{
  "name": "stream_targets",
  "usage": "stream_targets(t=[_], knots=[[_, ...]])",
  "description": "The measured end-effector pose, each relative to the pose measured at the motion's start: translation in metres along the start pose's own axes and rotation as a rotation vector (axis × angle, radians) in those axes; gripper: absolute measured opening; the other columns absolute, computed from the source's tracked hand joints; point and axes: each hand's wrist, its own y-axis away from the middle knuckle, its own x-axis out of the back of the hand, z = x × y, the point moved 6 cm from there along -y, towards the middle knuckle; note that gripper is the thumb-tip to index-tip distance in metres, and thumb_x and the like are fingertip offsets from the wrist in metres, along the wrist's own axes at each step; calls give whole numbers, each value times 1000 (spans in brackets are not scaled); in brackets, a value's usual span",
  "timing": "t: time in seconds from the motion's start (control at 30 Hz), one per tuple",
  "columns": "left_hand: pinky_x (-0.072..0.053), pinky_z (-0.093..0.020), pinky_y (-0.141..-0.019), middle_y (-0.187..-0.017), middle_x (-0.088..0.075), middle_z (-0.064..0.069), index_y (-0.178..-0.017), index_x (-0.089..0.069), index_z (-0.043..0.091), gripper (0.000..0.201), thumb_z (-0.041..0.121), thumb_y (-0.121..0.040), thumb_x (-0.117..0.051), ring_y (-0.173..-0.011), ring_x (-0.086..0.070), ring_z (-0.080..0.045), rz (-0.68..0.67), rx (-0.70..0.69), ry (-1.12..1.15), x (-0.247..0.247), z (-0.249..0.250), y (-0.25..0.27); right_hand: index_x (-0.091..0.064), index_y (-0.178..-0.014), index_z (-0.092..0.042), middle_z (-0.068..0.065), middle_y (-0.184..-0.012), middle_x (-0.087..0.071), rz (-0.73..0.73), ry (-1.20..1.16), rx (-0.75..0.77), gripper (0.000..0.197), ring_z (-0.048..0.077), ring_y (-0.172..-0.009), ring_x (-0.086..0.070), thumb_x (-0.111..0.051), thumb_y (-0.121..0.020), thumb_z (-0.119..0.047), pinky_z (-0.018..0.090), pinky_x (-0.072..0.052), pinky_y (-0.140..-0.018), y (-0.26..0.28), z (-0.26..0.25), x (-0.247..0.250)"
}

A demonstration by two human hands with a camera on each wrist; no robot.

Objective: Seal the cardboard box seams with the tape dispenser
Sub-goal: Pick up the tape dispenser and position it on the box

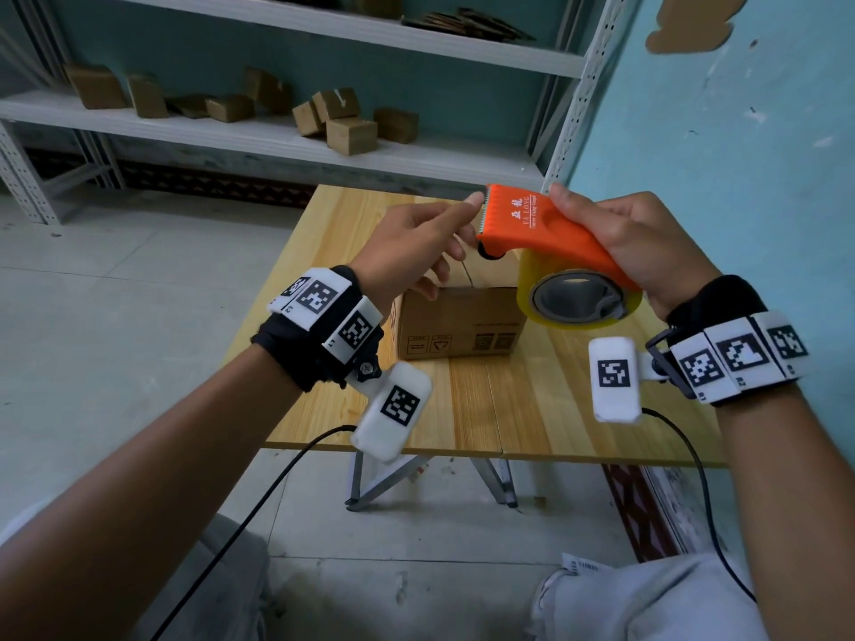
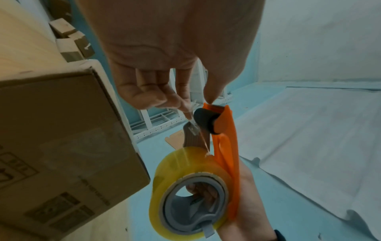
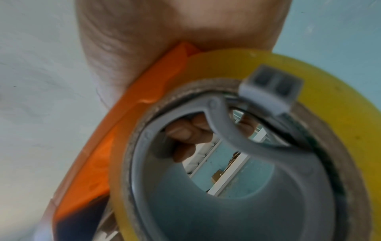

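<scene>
My right hand (image 1: 620, 242) grips the orange tape dispenser (image 1: 541, 229) by its handle and holds it in the air above the table. The yellowish tape roll (image 1: 578, 298) hangs at the near end. My left hand (image 1: 416, 247) reaches to the toothed front edge. In the left wrist view one fingertip (image 2: 210, 97) touches the orange tip, and other fingers pinch the clear loose tape end (image 2: 192, 114) beside the black roller (image 2: 206, 120). The cardboard box (image 1: 458, 326) stands on the wooden table (image 1: 509, 409) just below both hands, its top seam partly hidden. Right fingers (image 3: 189, 130) show through the roll core.
A white metal shelf unit (image 1: 277, 136) behind the table holds several small cardboard boxes (image 1: 347, 122). A blue wall (image 1: 740, 131) runs close along the table's right side. Black cables (image 1: 277, 478) hang from both wrists. Grey tiled floor lies to the left.
</scene>
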Motion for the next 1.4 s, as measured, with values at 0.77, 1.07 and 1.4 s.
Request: stream_targets(t=[0.77, 1.07, 1.4], knots=[[-42, -21, -44, -74, -52, 1, -85, -63, 16, 28, 33, -99, -46, -56, -49, -8, 42, 54, -97, 4, 4, 9, -62, -68, -11, 10, -68, -61, -96, 127, -30, 56, 16, -59, -61, -54, -89, -62, 24, -48, -66, -9, -9, -8], [-40, -18, -42, -86, -69, -2, -93, -64, 14, 30, 31, -101, -41, -62, -59, -13, 115, 29, -184, 10, 1, 9, -53, -53, -19, -7, -43, -48, -107, 248, 30, 57, 2, -40, -51, -52, -90, -62, 18, -41, -58, -17, -18, -12], [-39, -17, -51, -83, -70, 1, -94, -69, 15, 29, 32, -100, -46, -61, -58, -4, 182, -56, -311, 17, 8, 9, -52, -50, -22, -11, -37, -47, -136, 279, 64, 57, -1, -37, -49, -51, -92, -61, 18, -38, -56, -17, -25, -13]])
